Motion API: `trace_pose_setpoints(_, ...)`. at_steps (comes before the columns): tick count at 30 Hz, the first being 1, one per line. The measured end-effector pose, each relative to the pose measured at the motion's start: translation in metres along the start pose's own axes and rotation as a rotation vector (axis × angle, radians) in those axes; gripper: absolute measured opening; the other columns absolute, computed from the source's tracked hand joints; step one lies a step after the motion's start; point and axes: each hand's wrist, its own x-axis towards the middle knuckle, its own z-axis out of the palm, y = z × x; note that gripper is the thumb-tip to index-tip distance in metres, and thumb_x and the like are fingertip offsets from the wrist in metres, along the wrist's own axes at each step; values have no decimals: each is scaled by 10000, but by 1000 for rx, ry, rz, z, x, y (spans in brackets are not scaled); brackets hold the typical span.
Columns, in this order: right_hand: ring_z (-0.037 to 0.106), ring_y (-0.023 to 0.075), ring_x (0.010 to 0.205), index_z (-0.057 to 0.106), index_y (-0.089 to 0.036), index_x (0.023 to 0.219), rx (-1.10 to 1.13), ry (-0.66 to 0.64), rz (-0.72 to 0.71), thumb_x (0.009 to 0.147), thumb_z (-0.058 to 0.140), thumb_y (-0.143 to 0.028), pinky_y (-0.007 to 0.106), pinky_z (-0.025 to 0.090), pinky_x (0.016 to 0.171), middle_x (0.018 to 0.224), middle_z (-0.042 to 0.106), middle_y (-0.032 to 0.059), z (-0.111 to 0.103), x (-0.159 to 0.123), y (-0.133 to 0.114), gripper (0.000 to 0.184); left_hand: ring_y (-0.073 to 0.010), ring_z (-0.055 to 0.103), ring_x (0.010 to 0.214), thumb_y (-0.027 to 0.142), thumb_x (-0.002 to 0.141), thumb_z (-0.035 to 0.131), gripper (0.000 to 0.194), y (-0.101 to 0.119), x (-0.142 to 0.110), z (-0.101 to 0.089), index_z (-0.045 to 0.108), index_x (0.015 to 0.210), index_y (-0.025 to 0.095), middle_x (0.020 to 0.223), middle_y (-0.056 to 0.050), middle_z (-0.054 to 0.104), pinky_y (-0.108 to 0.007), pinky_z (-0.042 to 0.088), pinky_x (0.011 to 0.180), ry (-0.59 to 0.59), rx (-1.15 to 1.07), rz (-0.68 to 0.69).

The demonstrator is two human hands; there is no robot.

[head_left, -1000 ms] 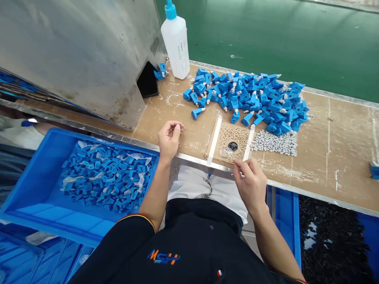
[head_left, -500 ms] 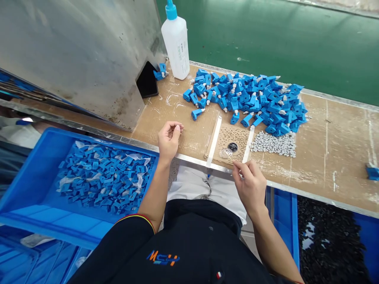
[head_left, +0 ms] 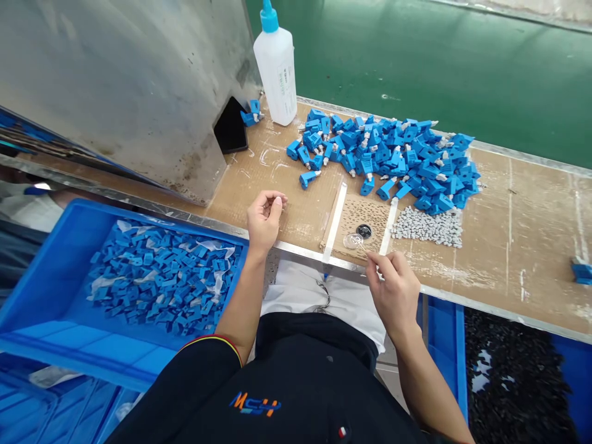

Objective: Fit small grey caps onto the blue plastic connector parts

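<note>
My right hand (head_left: 393, 288) is closed in a pinch on a thin pale stick (head_left: 363, 248). The stick's far end meets a small clear round dish (head_left: 353, 240) on the cardboard-covered bench. Just behind that dish lies a small black disc (head_left: 364, 231). Over the bench's front edge is my left hand (head_left: 265, 217), its fingers curled in and the thumb against the index finger. Whatever it may hold is too small or hidden to make out. Small grey-white pieces (head_left: 428, 226) lie in a patch to the right of the dish.
Blue plastic parts with white tips (head_left: 388, 154) are heaped behind the dish. A white squeeze bottle (head_left: 279, 77) stands at the back beside a black phone-like slab (head_left: 231, 128). A blue bin (head_left: 60, 271) of blue parts sits left; black pieces (head_left: 513, 376) fill another at right.
My right hand has shifted slightly to the right, with the stick still in its pinch and touching the clear dish. The left hand has stayed almost where it was.
</note>
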Motion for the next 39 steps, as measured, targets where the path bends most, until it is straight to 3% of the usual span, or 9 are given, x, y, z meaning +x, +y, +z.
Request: trace_pose_setpoints(39,448,132,632,695,-199,949,29,-18,54,992,518,-192,248,359,587,712,444,-9,3,-1,1,183,-142,689,766,400,897,662,206,1,0,0,676,863,197,832,-41,727,-246,565,724,3,7,-11)
